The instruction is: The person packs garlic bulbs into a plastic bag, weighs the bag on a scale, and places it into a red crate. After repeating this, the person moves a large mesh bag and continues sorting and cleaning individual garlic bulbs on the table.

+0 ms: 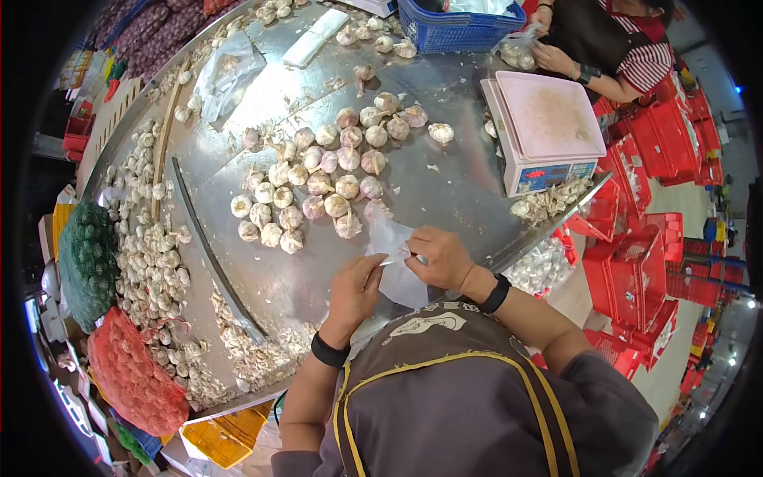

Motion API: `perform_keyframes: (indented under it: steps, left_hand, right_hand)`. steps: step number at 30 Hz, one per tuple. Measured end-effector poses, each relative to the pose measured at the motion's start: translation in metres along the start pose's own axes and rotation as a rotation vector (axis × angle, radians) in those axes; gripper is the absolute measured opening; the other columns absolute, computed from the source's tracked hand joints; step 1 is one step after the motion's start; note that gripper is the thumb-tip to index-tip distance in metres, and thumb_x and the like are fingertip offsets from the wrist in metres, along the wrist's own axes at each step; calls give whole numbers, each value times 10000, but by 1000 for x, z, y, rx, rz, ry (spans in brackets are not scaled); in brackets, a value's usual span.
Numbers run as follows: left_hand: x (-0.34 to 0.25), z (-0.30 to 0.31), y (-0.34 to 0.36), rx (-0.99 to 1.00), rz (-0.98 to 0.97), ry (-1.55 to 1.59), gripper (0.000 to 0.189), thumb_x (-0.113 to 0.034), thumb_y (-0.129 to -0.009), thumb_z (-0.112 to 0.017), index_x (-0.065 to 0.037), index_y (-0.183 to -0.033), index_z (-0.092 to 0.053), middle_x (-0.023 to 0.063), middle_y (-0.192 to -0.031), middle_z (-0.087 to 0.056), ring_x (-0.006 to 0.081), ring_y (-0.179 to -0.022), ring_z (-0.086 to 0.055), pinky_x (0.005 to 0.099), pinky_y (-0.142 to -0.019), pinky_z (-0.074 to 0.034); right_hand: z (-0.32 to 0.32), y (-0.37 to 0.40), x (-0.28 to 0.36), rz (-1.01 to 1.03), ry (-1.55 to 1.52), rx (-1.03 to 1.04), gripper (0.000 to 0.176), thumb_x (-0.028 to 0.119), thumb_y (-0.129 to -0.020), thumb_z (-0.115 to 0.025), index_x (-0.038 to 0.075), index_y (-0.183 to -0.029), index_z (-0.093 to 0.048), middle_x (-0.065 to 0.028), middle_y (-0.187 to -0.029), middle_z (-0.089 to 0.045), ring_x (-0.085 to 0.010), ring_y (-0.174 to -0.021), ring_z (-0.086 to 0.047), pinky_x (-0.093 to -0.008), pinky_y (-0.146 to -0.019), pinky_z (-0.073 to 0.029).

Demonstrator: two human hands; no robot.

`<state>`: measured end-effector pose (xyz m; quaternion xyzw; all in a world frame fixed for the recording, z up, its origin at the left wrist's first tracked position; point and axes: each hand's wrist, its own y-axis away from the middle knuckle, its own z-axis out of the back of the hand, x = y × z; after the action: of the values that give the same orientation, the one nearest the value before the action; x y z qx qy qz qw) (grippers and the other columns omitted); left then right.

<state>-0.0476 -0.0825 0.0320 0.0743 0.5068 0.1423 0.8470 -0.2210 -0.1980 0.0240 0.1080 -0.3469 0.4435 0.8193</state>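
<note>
A thin clear plastic bag (395,253) lies at the near edge of a steel table (445,191). My left hand (354,290) pinches the bag's near side, and my right hand (439,256) grips its top edge, the two hands close together. Just beyond the bag lies a loose heap of garlic bulbs (322,179), the nearest one (347,225) a short way from my fingers. Both wrists wear black bands.
A white weighing scale (544,131) stands to the right. Another person's hands (548,56) work beside a blue basket (457,28) at the back. More garlic (151,254) fills the left tray, next to green and red net sacks. Red crates (636,270) stack on the right.
</note>
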Motion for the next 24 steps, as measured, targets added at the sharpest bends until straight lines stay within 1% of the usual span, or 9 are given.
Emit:
perform_keyframes:
  steps: [6, 8, 10, 12, 14, 16, 18, 22, 24]
  left_hand:
    - [11, -3, -1, -314, -353, -230, 204, -33, -841, -610, -57, -1040, -650, 136, -805, -607, 319, -739, -596, 389, -708, -490]
    - [9, 3, -1, -358, -482, -285, 118, -69, -896, -589, -26, -997, -635, 125, -797, -625, 240, -694, -605, 337, -616, -475]
    - [3, 11, 9, -373, -364, -116, 111, -78, -907, -585, -22, -988, -635, 123, -740, -591, 231, -627, -572, 328, -586, -471]
    - [-17, 26, 18, -522, -194, 129, 161, -136, -964, -543, -3, -912, -617, 69, -636, -526, 134, -523, -493, 293, -484, -412]
    - [-33, 54, 31, -823, -65, 362, 192, -158, -979, -530, -5, -890, -605, 1, -664, -534, 70, -571, -481, 269, -497, -395]
    - [-48, 85, 35, -1077, -181, 495, 200, -179, -1000, -499, -17, -938, -599, -18, -754, -554, 48, -662, -488, 235, -581, -413]
    - [-48, 106, 32, -1155, -207, 629, 193, -183, -1003, -495, -25, -946, -589, -18, -794, -556, 44, -709, -484, 228, -625, -414]
    - [16, 121, 43, -1239, -102, 692, 249, -227, -999, -515, 1, -1071, -580, 26, -980, -613, 89, -868, -551, 245, -772, -456]
    - [62, 133, 59, -1358, 3, 720, 210, -209, -1002, -504, -10, -998, -573, 16, -927, -591, 76, -830, -520, 230, -733, -433]
  right_hand:
    - [-18, -18, 16, 79, -127, -257, 408, 257, -744, -748, 96, -1097, -621, -156, -975, -641, -318, -899, -625, -394, -810, -486]
    - [-30, -22, 12, 106, -211, -275, 451, 285, -750, -746, 101, -1147, -634, -179, -988, -653, -320, -921, -630, -397, -887, -475]
    - [-37, -16, 3, -163, -559, 519, 440, 298, -746, -748, 95, -1118, -630, -171, -1017, -657, -337, -910, -620, -409, -864, -479]
    - [-83, 2, -35, -89, -488, 808, 372, 292, -742, -727, 91, -1045, -645, -166, -962, -666, -351, -860, -617, -422, -813, -489]
    - [-92, 20, -62, 55, -448, 704, 318, 275, -743, -706, 89, -995, -652, -167, -932, -668, -361, -836, -618, -428, -782, -489]
    - [-86, 36, -80, 181, -420, 598, 266, 259, -744, -685, 86, -944, -659, -167, -901, -670, -371, -813, -618, -435, -752, -490]
    - [-71, 40, -99, -142, -106, 797, 222, 217, -738, -650, 96, -923, -664, -171, -903, -670, -372, -845, -628, -444, -744, -490]
    - [-47, 42, -122, -199, -55, 806, 232, 171, -730, -631, 109, -950, -665, -164, -982, -672, -366, -942, -624, -455, -781, -491]
    - [-43, 59, -149, -509, 83, 718, 257, 162, -724, -638, 115, -975, -658, -153, -1024, -671, -367, -987, -616, -459, -816, -491]
